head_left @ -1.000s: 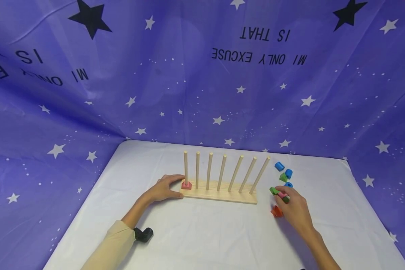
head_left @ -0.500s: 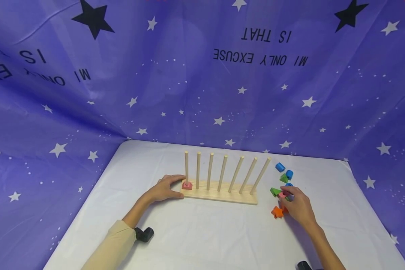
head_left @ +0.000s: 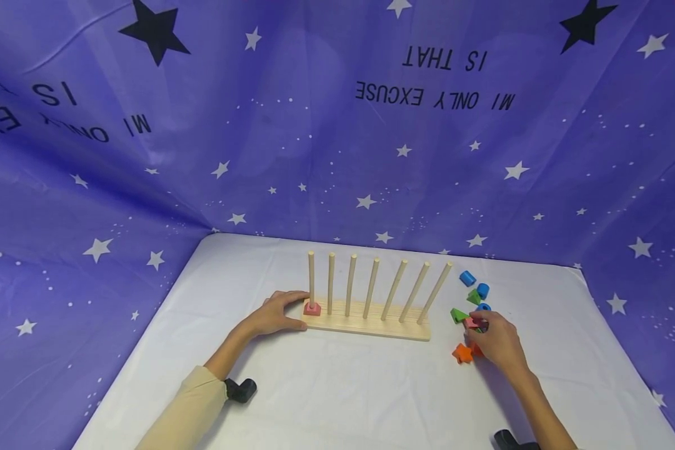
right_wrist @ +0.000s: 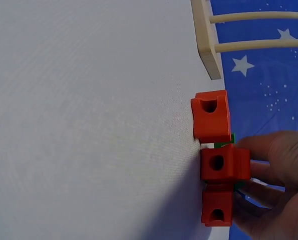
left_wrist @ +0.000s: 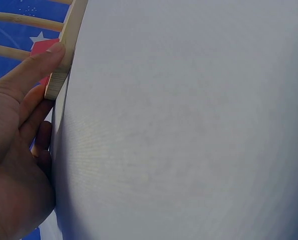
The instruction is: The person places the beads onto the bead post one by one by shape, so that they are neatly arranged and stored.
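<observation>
The biggest thing we see is a purple cloth (head_left: 326, 119), which goes up at the back and sides and has white stars (head_left: 515, 170) and big black stars (head_left: 156, 31) on it. Next we see a white tabletop (head_left: 360, 390). On it sits a long wooden rack (head_left: 365, 326) with seven tall pegs (head_left: 330, 284) standing in a row.

A tan sleeve (head_left: 187, 406) covers part of the left arm. The left hand (head_left: 274, 315) holds the left end of the rack, its fingers grasping the front and back edges. The right hand (head_left: 497, 340) is down by the blocks, past the right end of the rack. Its fingers pinch a pink block (head_left: 470, 322).

We also see a black thing (head_left: 242, 390) at the left wrist.

By the right hand are three orange blocks (right_wrist: 230, 162), close together in a row, each with a dark hole. Three blue blocks (head_left: 467, 278) lie farther back. Green blocks (head_left: 458, 316) lie near the blue ones and near the fingers. Another pink block (head_left: 312, 309) sits around the leftmost peg, down at the bottom, just beside the left hand.
</observation>
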{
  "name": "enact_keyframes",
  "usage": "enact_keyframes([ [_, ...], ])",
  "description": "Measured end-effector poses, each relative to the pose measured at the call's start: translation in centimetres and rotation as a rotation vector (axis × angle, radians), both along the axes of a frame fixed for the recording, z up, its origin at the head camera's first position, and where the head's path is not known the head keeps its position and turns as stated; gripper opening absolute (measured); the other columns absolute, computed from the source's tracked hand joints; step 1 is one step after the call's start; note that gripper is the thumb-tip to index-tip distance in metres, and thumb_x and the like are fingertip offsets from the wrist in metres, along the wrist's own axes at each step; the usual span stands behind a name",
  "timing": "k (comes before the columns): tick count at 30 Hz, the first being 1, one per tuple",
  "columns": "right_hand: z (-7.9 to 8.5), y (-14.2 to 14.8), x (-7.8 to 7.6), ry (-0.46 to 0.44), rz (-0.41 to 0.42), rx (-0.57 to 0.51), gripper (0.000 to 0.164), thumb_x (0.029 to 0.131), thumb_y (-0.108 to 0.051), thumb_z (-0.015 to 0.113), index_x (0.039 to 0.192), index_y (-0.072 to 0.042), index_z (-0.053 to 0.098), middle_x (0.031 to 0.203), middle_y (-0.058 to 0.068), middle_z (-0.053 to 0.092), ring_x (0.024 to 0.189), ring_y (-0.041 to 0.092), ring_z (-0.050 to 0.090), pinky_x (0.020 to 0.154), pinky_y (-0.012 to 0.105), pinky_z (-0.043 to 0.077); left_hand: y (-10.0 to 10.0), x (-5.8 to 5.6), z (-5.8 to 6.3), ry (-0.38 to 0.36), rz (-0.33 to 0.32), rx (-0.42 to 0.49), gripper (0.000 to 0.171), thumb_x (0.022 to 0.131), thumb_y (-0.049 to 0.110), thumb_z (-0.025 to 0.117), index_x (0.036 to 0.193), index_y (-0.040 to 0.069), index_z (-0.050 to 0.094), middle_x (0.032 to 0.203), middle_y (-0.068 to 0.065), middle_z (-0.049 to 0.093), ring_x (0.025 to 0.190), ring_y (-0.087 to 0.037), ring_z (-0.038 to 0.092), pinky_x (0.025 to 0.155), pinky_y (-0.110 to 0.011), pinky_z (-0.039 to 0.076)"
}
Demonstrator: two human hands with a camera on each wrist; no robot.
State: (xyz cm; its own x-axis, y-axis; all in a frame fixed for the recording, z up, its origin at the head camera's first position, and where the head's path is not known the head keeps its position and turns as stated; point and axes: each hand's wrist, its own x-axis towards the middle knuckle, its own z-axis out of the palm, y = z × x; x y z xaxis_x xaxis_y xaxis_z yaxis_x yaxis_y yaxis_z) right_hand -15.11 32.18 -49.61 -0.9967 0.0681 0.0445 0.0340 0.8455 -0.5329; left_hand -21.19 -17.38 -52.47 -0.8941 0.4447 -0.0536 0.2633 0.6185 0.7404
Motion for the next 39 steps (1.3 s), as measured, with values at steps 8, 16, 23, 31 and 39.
enact_keyframes([
  [8, 0.5, 0.2, 0.4, 0.028, -0.017, 0.009, 0.031, 0.086, -0.013, 0.076, 0.108, 0.006, 0.066, 0.098, 0.023, 0.067, 0.086, 0.035, 0.061, 0.07, 0.045, 0.052, 0.1, 0.1, 0.2, -0.014, 0.006, 0.003, 0.078, 0.078, 0.038, 0.084, 0.145, 0.015, 0.054, 0.148, -0.009, 0.05, 0.128, -0.03, 0.041, 0.107, -0.058, 0.029],
  [16, 2.2, -0.2, 1.2, 0.192, 0.014, 0.017, 0.03, 0.086, -0.013, 0.077, 0.11, 0.002, 0.067, 0.092, 0.012, 0.068, 0.084, 0.03, 0.062, 0.071, 0.041, 0.051, 0.1, 0.1, 0.3, -0.011, 0.004, 0.012, 0.077, 0.078, 0.037, 0.084, 0.145, 0.015, 0.054, 0.147, -0.01, 0.05, 0.127, -0.031, 0.042, 0.106, -0.059, 0.03],
  [23, 4.6, -2.1, 1.8, 0.361, 0.042, -0.132, 0.026, 0.084, -0.01, 0.08, 0.106, -0.001, 0.068, 0.089, 0.007, 0.07, 0.081, 0.015, 0.067, 0.07, 0.008, 0.047, -0.1, 0.1, 0.1, -0.005, -0.001, 0.016, 0.076, 0.078, 0.038, 0.084, 0.144, 0.014, 0.055, 0.147, -0.01, 0.05, 0.128, -0.031, 0.041, 0.107, -0.059, 0.03],
  [31, 8.8, -5.8, 3.3, 0.318, 0.187, -0.527, 0.033, 0.089, -0.003, 0.075, 0.12, 0.002, 0.066, 0.1, 0.006, 0.07, 0.087, 0.007, 0.069, 0.077, 0.018, 0.054, 0.0, 0.0, 0.0, 0.004, -0.009, 0.014, 0.076, 0.078, 0.037, 0.085, 0.144, 0.014, 0.055, 0.147, -0.01, 0.051, 0.127, -0.031, 0.042, 0.106, -0.059, 0.029],
  [39, 12.0, -10.5, 3.5, 0.343, 0.34, -0.72, 0.028, 0.086, 0.01, 0.072, 0.113, 0.007, 0.063, 0.105, 0.007, 0.069, 0.095, 0.013, 0.069, 0.082, 0.026, 0.054, -0.1, 0.1, 0.0, 0.007, -0.013, 0.01, 0.076, 0.078, 0.037, 0.084, 0.144, 0.014, 0.054, 0.147, -0.01, 0.051, 0.126, -0.031, 0.042, 0.106, -0.058, 0.029],
])
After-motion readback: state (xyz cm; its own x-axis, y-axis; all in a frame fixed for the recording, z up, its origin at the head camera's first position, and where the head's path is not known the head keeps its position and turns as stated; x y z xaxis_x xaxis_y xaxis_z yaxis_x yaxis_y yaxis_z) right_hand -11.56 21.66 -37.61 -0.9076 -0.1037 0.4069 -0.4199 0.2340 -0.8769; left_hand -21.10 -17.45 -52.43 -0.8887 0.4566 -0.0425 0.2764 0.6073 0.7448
